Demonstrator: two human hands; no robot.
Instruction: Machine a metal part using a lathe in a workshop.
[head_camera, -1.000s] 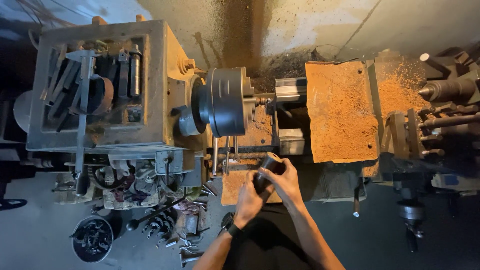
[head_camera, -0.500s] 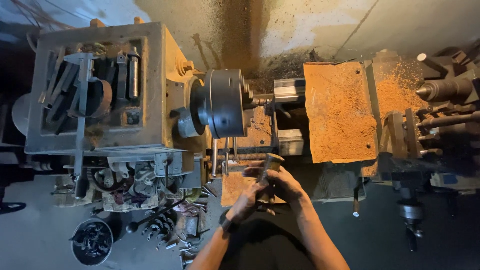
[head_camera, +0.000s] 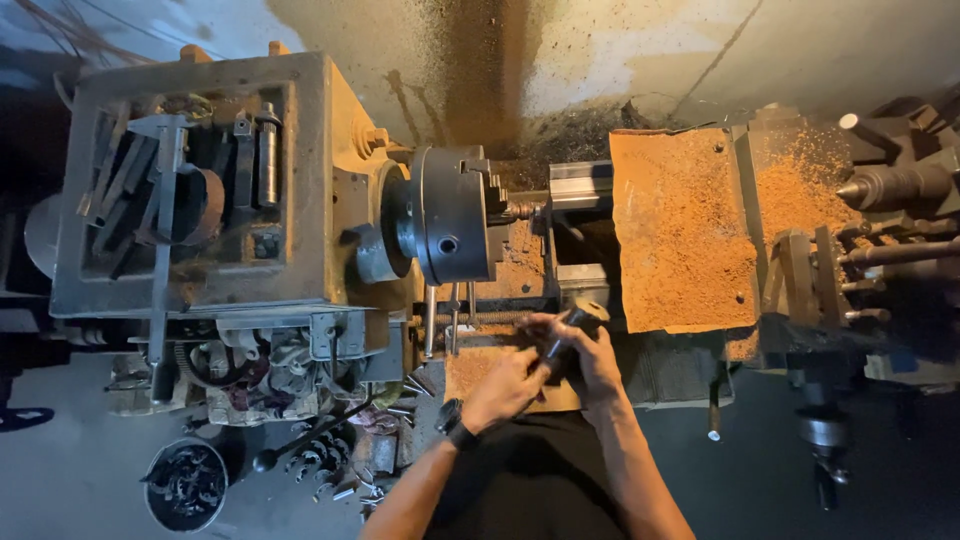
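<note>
1. Both hands close on one thing: a short dark cylindrical part with a pale end face, held just in front of the lathe bed. The right hand wraps its body from the far side; the left hand pinches its lower end with curled fingers.
2. Compared with a second ago, the hands have shifted slightly left and drawn closer to the body, and the part now tilts with its pale end up toward the machine; the grip has tightened from a loose cradle into a two-handed hold, which reads as turning or fitting the piece.
3. Just beyond the knuckles stand the chuck and a thin stub projecting from its jaws, well apart from the held part.
4. To the right, a rusty chip-covered plate covers the carriage; its near edge lies close to the right hand.
5. Open room lies toward the body and low right; to the left, loose drill bits and a round tin of scrap crowd the floor.
</note>
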